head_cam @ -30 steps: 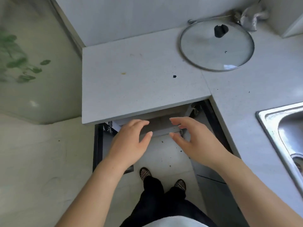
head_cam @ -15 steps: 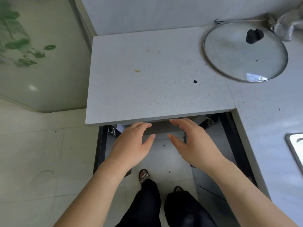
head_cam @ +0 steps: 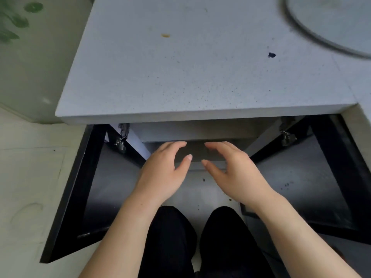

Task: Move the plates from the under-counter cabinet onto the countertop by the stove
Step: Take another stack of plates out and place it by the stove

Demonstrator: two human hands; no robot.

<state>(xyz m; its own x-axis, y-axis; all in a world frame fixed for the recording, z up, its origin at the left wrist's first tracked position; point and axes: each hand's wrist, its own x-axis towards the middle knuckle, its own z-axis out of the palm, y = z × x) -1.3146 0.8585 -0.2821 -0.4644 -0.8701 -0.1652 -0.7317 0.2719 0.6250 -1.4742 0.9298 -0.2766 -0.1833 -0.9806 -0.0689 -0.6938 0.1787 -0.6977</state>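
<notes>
Two legs in black trousers (head_cam: pixel 170 237) stand nearest the camera, on the pale floor (head_cam: pixel 30 177). Just beyond them the left hand (head_cam: pixel 164 173) and the right hand (head_cam: pixel 234 173) reach forward side by side, close but apart, at the mouth of the dark under-counter cabinet (head_cam: pixel 200 133). Each grip is released: fingers loosely curved, thumbs out, nothing held.

The left black cabinet door (head_cam: pixel 80 187) and the right black cabinet door (head_cam: pixel 331 177) both stand swung wide. Inside, only a grey shelf edge and bare panels show. No plate is visible, as the overhang hides most of the interior.

Farther off lies the grey speckled stone table (head_cam: pixel 190 77), carrying a small yellow stain (head_cam: pixel 165 35), a dark fleck (head_cam: pixel 271 55) and, at far right, part of a round glass lid with a metal rim (head_cam: pixel 331 23). No plate stands on it.

Assessment: access is complete and retrieval has not begun. Every plate is left to be lifted out and set on the table. The stove is out of view.
</notes>
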